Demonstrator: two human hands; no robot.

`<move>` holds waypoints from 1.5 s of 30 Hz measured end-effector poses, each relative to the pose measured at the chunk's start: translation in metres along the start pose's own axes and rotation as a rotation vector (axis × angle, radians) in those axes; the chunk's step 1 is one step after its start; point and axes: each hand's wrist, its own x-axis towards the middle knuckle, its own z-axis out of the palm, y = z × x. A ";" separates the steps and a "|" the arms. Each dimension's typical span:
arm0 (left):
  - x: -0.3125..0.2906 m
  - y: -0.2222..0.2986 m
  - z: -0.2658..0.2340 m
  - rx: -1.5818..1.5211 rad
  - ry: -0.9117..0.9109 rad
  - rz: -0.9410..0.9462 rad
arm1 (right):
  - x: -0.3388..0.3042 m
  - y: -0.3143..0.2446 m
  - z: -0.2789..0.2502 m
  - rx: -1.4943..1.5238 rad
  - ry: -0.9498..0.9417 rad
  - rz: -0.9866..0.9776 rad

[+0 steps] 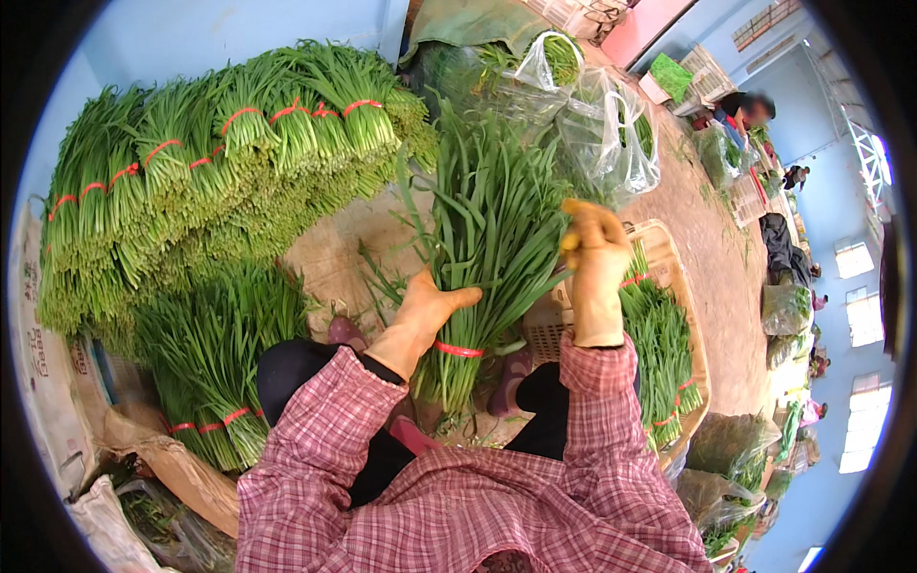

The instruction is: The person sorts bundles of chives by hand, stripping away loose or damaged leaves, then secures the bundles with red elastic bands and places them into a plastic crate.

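Upright between my knees stands a bunch of long, flat-leaved greens [497, 215], tied low down with a red band [458, 350]. My gloved left hand [425, 315] is closed against its left side just above the band, thumb lying across the leaves. At the bunch's right edge, my gloved right hand [597, 253] is raised with the fingers curled in; whatever they may hold is hidden. Both gloves are yellowish, with darker stains on the right fingertips. Pale stems show below the band.
Banded bunches [229, 162] are piled high at the left wall. More tied greens [215, 353] stand by my left knee. A tan plastic crate [693, 353] with bunches sits at my right. Clear plastic bags [611, 143] lie ahead; another person [740, 110] is far right.
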 end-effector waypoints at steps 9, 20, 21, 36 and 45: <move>0.004 -0.004 -0.008 -0.042 -0.023 0.081 | -0.029 0.065 0.045 0.138 0.008 0.327; -0.001 0.012 -0.025 -0.164 0.183 0.084 | -0.032 0.047 0.030 -0.258 -0.009 0.079; 0.003 0.010 -0.031 -0.141 0.180 0.104 | -0.044 0.058 0.033 -0.206 -0.060 0.071; 0.006 0.018 -0.033 -0.101 0.294 -0.008 | -0.071 0.129 0.006 0.892 -0.425 0.708; 0.034 -0.026 -0.026 -0.222 0.191 -0.110 | -0.050 0.097 0.049 0.379 -0.135 0.487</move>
